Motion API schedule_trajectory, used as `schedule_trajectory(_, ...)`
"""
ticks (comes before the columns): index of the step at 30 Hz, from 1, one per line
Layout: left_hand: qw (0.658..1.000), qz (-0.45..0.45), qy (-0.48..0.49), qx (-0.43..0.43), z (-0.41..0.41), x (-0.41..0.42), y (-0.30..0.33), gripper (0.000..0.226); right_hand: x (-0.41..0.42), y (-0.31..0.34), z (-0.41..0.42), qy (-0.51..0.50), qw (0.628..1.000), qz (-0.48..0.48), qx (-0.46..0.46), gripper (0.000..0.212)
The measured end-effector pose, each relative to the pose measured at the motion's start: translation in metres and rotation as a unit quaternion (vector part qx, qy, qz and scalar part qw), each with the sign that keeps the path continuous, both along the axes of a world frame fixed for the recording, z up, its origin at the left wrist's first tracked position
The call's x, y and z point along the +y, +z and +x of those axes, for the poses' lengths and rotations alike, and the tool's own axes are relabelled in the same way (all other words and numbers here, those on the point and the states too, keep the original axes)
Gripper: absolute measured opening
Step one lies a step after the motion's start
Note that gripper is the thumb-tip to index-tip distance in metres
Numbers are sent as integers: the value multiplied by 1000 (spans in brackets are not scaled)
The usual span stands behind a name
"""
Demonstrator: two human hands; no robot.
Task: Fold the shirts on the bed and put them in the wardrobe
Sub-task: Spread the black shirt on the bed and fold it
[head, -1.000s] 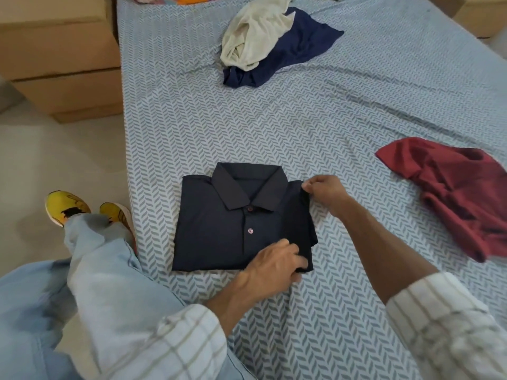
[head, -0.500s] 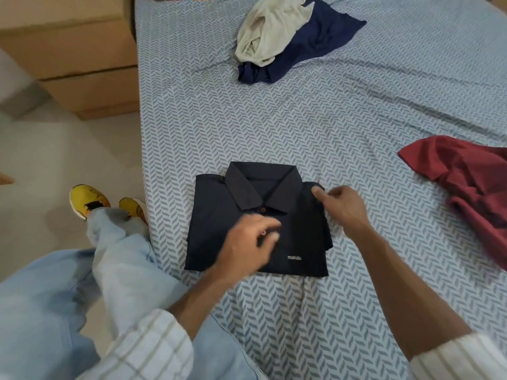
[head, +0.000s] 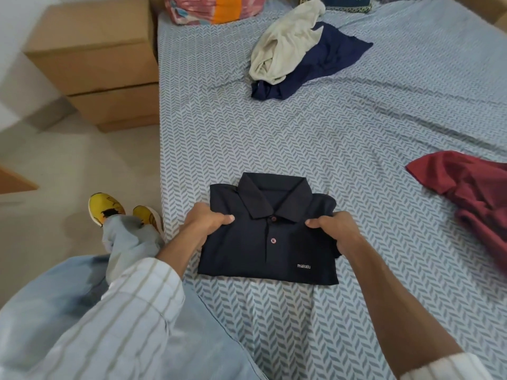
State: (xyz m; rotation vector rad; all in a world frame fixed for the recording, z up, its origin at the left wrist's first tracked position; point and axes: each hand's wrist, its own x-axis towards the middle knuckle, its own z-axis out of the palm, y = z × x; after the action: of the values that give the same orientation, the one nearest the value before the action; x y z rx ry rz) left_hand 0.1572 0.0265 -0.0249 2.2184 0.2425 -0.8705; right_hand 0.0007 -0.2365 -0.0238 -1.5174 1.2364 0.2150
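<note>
A folded dark navy polo shirt (head: 263, 250) lies collar-up near the bed's left edge, with a small white logo at its lower right. My left hand (head: 204, 223) grips its left side, thumb on top. My right hand (head: 333, 229) grips its right side the same way. A crumpled maroon shirt (head: 472, 193) lies at the right. Farther back, a cream shirt (head: 285, 42) lies heaped on a blue shirt (head: 326, 64).
The bed (head: 356, 138) has a blue-grey herringbone sheet. A wooden drawer unit (head: 101, 67) stands on the floor to its left. A colourful bundle (head: 214, 8) sits at the head of the bed. My yellow shoes (head: 107, 208) are beside the bed edge.
My left hand moved from the shirt's front to its left side and took hold. My right hand slid down onto the right side and gripped it. The view shifted.
</note>
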Motion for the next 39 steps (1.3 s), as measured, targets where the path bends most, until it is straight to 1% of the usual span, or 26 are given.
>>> schedule_trajectory(1,1000,-6,0,4,-1,-2,1,73,0,3,1,3,1000,12,-4,41)
schedule_trajectory(2,1000,-18,-3,0,-2,-2,1,67,0,5,1,4,1000,21,-18,40)
schedule_trajectory(4,998,-58,-20,-19,-7,-2,6,45,0,12,1,6,997,42,-57,33)
schedule_trajectory(6,990,-136,-24,-17,-10,-2,11,29,0,16,-1,15,991,81,-106,29)
schedule_trajectory(7,983,-184,-15,8,-13,-1,14,26,1,16,-2,21,986,109,-124,30)
schedule_trajectory(9,964,-257,10,75,-16,2,15,29,2,8,-5,18,977,159,-141,37)
schedule_trajectory(11,951,-284,28,121,-18,8,12,27,3,1,-9,1,972,192,-139,44)
schedule_trajectory(13,944,-297,41,137,-21,15,10,27,7,0,-14,2,968,211,-140,46)
schedule_trajectory(15,939,-307,46,148,-25,21,10,33,9,5,-19,25,964,222,-147,38)
schedule_trajectory(19,931,-324,24,165,-29,35,25,39,13,22,-27,57,956,240,-159,36)
schedule_trajectory(21,928,-340,29,151,-33,44,42,36,17,34,-27,73,950,246,-178,36)
schedule_trajectory(24,922,-366,51,115,-38,61,68,34,27,49,-18,83,943,248,-208,41)
schedule_trajectory(28,911,-401,75,57,-48,98,103,42,56,81,1,125,930,244,-246,34)
schedule_trajectory(31,905,-415,94,4,-59,132,133,41,86,108,17,168,914,251,-270,28)
schedule_trajectory(35,899,-420,114,-53,-71,167,159,40,115,129,36,199,902,250,-290,33)
schedule_trajectory(39,885,-431,146,-97,-82,210,177,44,154,153,53,237,888,252,-304,28)
